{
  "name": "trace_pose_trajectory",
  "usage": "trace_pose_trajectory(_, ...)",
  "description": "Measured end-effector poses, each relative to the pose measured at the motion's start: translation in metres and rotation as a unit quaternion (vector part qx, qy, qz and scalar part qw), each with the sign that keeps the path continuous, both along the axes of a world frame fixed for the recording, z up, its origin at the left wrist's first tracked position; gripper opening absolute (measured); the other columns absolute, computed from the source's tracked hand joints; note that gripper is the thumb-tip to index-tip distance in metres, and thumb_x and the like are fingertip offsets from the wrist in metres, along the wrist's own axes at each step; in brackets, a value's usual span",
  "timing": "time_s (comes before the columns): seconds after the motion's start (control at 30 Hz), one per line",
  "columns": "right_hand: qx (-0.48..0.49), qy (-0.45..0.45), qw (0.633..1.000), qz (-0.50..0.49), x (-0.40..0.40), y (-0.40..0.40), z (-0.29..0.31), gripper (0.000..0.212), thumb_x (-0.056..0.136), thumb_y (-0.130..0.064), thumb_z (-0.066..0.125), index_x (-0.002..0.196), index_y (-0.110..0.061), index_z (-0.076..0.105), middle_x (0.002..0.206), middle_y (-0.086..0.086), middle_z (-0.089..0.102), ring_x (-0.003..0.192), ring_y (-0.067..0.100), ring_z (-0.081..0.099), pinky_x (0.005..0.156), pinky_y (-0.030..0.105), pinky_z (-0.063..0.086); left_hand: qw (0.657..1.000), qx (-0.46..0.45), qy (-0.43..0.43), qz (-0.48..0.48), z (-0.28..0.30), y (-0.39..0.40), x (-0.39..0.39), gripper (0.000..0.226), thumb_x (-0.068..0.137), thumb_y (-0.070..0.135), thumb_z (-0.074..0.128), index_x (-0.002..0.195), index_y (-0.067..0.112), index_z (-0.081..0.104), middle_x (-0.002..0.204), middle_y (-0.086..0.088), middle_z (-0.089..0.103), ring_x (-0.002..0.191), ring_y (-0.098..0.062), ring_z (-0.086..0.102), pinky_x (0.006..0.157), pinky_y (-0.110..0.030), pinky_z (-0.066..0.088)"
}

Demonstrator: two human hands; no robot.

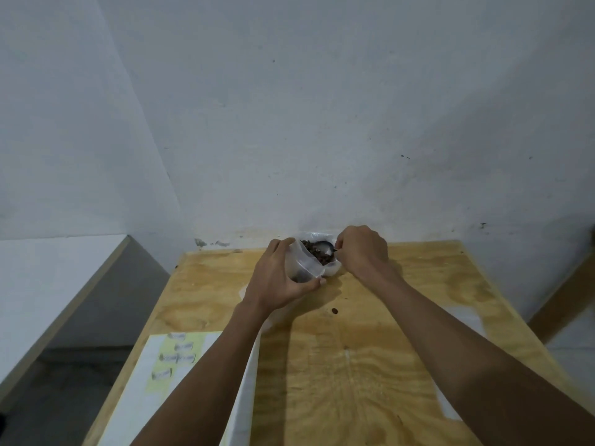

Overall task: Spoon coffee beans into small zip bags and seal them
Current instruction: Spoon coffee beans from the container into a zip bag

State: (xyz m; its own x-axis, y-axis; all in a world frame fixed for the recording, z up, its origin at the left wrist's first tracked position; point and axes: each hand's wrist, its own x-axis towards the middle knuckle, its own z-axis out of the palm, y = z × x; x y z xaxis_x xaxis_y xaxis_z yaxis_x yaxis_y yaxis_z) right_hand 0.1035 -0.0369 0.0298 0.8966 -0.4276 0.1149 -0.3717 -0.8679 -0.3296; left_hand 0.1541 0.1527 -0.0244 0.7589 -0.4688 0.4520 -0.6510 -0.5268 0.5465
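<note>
At far left on the plywood table [370, 365], a white sheet [141, 397] with small filled zip bags [177, 358]. Farther right, left hand [278, 278] curled round an open zip bag [302, 267]. Just beside it — coffee beans [317, 252] heaped in a plastic bag, spoon [325, 247] resting in them. Right hand [362, 249] closed, pinching the spoon's handle. One stray bean [335, 310] nearer, alone.
</note>
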Motion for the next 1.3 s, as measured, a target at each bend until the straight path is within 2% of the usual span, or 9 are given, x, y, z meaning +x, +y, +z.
trace_pose_trajectory(0.43,0.186,0.027,0.982,-0.02,0.015,0.004,-0.016,0.017,0.079,-0.015,0.067,0.069,-0.004,0.075,0.053,0.001,0.055,0.049,0.021,0.05,0.048,0.028,0.035,1.0,-0.012,0.012,-0.001,-0.007,-0.01,-0.001,0.106,0.064,0.078,0.073,0.142,0.011,0.051,0.128,0.002,0.057,0.113,-0.011,0.053,0.092,-0.023,0.044)
trace_pose_trajectory(0.57,0.19,0.007,0.981,-0.032,0.011,0.003,-0.008,0.036,0.08,-0.013,0.067,0.049,-0.016,0.05,0.044,-0.001,0.042,0.043,0.019,0.041,0.047,0.025,0.03,1.0,-0.009,0.01,0.0,-0.007,-0.006,0.0,0.105,0.064,0.077,0.075,0.142,0.012,0.051,0.128,0.002,0.057,0.112,-0.011,0.053,0.09,-0.023,0.044)
trace_pose_trajectory(0.73,0.203,-0.021,0.978,-0.045,0.009,-0.001,0.001,0.035,0.074,-0.009,0.065,0.048,-0.019,0.045,0.045,-0.004,0.038,0.044,0.017,0.034,0.048,0.025,0.028,1.0,0.0,0.01,0.004,-0.005,0.0,0.001,0.107,0.064,0.078,0.076,0.143,0.01,0.05,0.129,0.001,0.057,0.113,-0.012,0.053,0.09,-0.028,0.048)
trace_pose_trajectory(0.83,0.213,-0.014,0.976,-0.039,0.005,-0.007,0.006,0.012,0.069,-0.012,0.066,0.06,-0.007,0.072,0.067,0.002,0.075,0.051,0.016,0.052,0.051,0.027,0.037,1.0,0.005,0.004,0.008,-0.001,0.005,0.001,0.11,0.062,0.082,0.073,0.142,0.009,0.051,0.128,0.0,0.057,0.112,-0.013,0.054,0.089,-0.023,0.043)
trace_pose_trajectory(0.93,0.227,-0.032,0.973,-0.017,0.001,-0.013,0.013,0.025,0.065,-0.02,0.067,0.084,-0.007,0.078,0.094,0.011,0.076,0.065,0.022,0.071,0.053,0.03,0.048,1.0,0.006,-0.005,0.011,0.003,0.011,0.001,0.107,0.063,0.079,0.075,0.14,0.008,0.052,0.126,-0.001,0.057,0.111,-0.013,0.055,0.087,-0.021,0.04)
trace_pose_trajectory(1.0,0.224,-0.043,0.974,-0.001,-0.005,-0.015,0.02,0.032,0.064,-0.024,0.067,0.089,-0.008,0.077,0.097,0.015,0.074,0.08,0.032,0.076,0.063,0.045,0.064,1.0,0.006,-0.008,0.016,0.007,0.014,0.002,0.104,0.063,0.074,0.079,0.14,0.008,0.053,0.125,-0.002,0.058,0.11,-0.015,0.056,0.085,-0.022,0.041)
trace_pose_trajectory(1.1,0.225,-0.049,0.973,0.022,-0.016,-0.016,0.031,0.034,0.062,-0.026,0.068,0.089,-0.006,0.077,0.092,0.016,0.074,0.094,0.038,0.071,0.077,0.061,0.06,1.0,0.004,-0.011,0.02,0.015,0.014,0.001,0.101,0.065,0.068,0.082,0.14,0.007,0.053,0.126,-0.004,0.058,0.112,-0.016,0.057,0.085,-0.022,0.039)
trace_pose_trajectory(1.17,0.221,-0.048,0.973,0.038,-0.026,-0.015,0.039,0.028,0.066,-0.024,0.072,0.086,-0.007,0.078,0.082,0.007,0.077,0.09,0.037,0.073,0.079,0.058,0.061,1.0,0.001,-0.015,0.016,0.021,0.012,-0.001,0.103,0.064,0.074,0.074,0.14,0.007,0.053,0.126,-0.004,0.058,0.112,-0.017,0.057,0.085,-0.022,0.04)
trace_pose_trajectory(1.3,0.183,-0.057,0.979,0.073,-0.048,-0.01,0.054,0.011,0.081,-0.02,0.075,0.08,-0.028,0.084,0.081,-0.014,0.077,0.07,0.013,0.072,0.069,0.033,0.063,1.0,-0.009,-0.017,0.011,0.033,0.009,-0.006,0.11,0.062,0.08,0.07,0.142,0.007,0.051,0.129,-0.002,0.056,0.115,-0.015,0.055,0.089,-0.025,0.043)
